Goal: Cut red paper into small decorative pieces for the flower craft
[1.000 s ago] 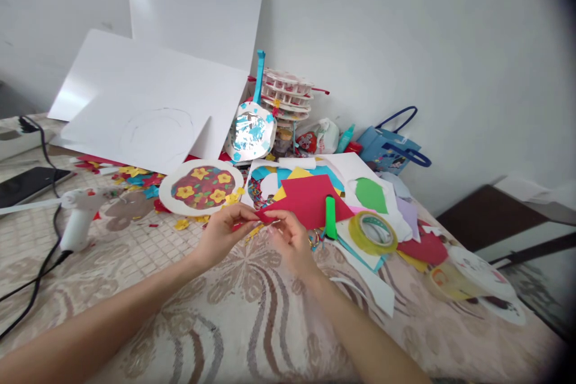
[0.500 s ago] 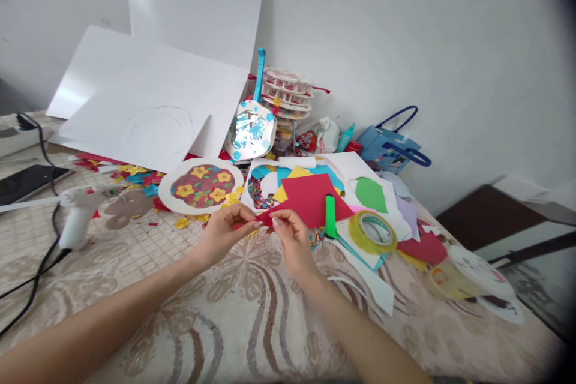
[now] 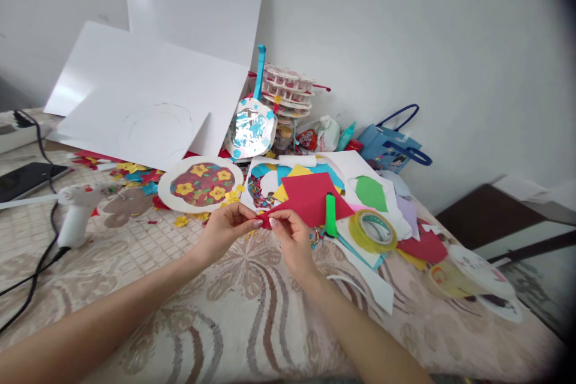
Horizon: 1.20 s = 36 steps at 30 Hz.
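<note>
Between both hands, pinching a small red paper scrap (image 3: 265, 220): left hand (image 3: 224, 233) closing finger and thumb on its near end, right hand (image 3: 292, 240) gripping the other end (fingertips nearly touching). Just beyond the grip, lying flat: red paper sheet (image 3: 310, 198) with green marker (image 3: 330, 215) resting on it. Right of the grip, sitting near: tape roll (image 3: 372, 231). Left and beyond: flowered paper plate (image 3: 201, 183); farther left, glue gun (image 3: 74, 216).

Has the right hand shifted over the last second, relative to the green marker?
Yes, slightly. The right hand, pinching the red paper scrap with the left hand, has risen up and away from the green marker.
</note>
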Available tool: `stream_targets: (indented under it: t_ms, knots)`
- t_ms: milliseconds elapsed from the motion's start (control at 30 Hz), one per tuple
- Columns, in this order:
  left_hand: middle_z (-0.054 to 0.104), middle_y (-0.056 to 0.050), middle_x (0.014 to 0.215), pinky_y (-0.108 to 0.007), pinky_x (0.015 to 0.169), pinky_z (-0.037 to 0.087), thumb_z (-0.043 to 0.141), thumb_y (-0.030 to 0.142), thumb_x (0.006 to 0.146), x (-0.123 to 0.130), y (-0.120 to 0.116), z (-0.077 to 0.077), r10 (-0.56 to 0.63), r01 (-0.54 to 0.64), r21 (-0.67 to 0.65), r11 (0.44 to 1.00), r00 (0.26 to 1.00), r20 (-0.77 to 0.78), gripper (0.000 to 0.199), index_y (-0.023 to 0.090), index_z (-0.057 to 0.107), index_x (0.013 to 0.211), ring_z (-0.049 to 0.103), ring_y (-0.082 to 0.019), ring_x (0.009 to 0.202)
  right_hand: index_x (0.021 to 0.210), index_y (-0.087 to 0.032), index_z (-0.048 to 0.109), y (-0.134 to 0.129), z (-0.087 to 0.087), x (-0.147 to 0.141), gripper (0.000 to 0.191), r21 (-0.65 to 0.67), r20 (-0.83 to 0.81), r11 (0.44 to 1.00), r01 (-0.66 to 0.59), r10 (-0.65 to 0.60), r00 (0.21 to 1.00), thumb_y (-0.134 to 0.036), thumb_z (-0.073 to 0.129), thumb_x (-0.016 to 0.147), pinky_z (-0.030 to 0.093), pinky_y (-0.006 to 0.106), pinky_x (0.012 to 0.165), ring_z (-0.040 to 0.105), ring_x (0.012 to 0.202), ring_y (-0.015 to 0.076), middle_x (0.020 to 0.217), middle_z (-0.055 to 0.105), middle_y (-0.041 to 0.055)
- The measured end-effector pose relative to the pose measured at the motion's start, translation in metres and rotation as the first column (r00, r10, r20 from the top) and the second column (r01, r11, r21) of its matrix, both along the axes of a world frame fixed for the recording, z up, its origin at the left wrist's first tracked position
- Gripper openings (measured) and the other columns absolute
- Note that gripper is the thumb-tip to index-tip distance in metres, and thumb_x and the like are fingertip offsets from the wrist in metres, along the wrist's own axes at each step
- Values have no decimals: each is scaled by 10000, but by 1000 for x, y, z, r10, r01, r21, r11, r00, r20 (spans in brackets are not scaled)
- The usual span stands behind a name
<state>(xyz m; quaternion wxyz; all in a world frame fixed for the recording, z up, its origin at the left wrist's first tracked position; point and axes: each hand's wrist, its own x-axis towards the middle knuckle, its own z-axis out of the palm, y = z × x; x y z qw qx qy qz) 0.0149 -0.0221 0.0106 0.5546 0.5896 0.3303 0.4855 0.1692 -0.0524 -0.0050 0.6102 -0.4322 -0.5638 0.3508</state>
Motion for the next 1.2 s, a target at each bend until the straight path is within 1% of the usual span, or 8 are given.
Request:
stream_targets:
  t_ms: [333, 500, 667, 733, 800, 933, 1133, 1200]
  knots:
    - [634, -2, 720, -260, 647, 508, 746, 199, 624, 0, 1, -3, -10, 26, -130, 991, 992, 127, 287, 143, 550, 826, 632, -125, 664, 828, -193, 599, -1, 1, 0, 88, -17, 23, 1000, 17, -16, 1000, -270, 579, 790, 450, 247, 662, 572, 719, 135, 774, 631, 7]
    - [637, 5, 727, -230, 656, 492, 752, 184, 619, -1, 3, -6, -33, 62, -183, 981, 987, 155, 321, 137, 549, 863, 621, -105, 672, 833, -185, 573, -3, 2, -1, 105, -28, 3, 999, -24, 24, 1000, -282, 572, 793, 428, 243, 661, 546, 719, 129, 783, 593, 8]
    - [620, 23, 700, -194, 646, 479, 762, 170, 608, -1, 5, -5, 3, 35, -203, 979, 983, 183, 343, 129, 544, 870, 597, -80, 655, 798, -213, 428, -7, 1, -6, 184, -36, -138, 999, 36, -41, 990, -281, 596, 774, 385, 205, 590, 456, 609, 84, 689, 442, -54]
    - [614, 30, 681, -188, 635, 475, 762, 168, 609, -2, 5, -4, 12, 28, -203, 979, 981, 191, 346, 128, 543, 873, 589, -74, 637, 803, -217, 406, -7, -1, -8, 215, -37, -185, 997, 64, -70, 980, -283, 607, 767, 394, 207, 605, 467, 629, 85, 704, 441, -53]
    - [614, 31, 672, -188, 632, 473, 760, 166, 614, -2, 4, -4, 12, 26, -194, 981, 982, 190, 346, 128, 542, 880, 589, -74, 631, 838, -213, 424, -6, -4, -10, 225, -53, -205, 999, 9, -20, 978, -294, 618, 758, 418, 227, 622, 503, 663, 99, 747, 488, -34]
    - [618, 27, 668, -198, 636, 473, 748, 166, 633, -2, 3, -3, -4, 33, -167, 985, 986, 169, 332, 127, 542, 889, 592, -81, 630, 899, -208, 454, -2, -8, -13, 265, -127, -291, 976, -178, 135, 947, -315, 638, 741, 454, 252, 602, 548, 656, 116, 796, 563, -4]
    - [614, 29, 661, -191, 624, 469, 747, 173, 639, -2, 2, -4, 0, 29, -168, 985, 985, 171, 319, 125, 544, 881, 589, -78, 619, 820, -219, 430, 1, -9, -13, 262, -164, -550, 974, -155, 40, 834, -307, 662, 735, 439, 222, 572, 558, 600, 93, 702, 558, -51]
    - [611, 34, 661, -191, 632, 471, 748, 173, 638, -2, 3, -5, 7, 27, -180, 983, 983, 184, 321, 128, 545, 883, 589, -76, 621, 798, -212, 447, 1, -10, -13, 246, -166, -600, 968, -189, 53, 798, -337, 652, 746, 437, 219, 586, 556, 621, 95, 682, 557, -46]
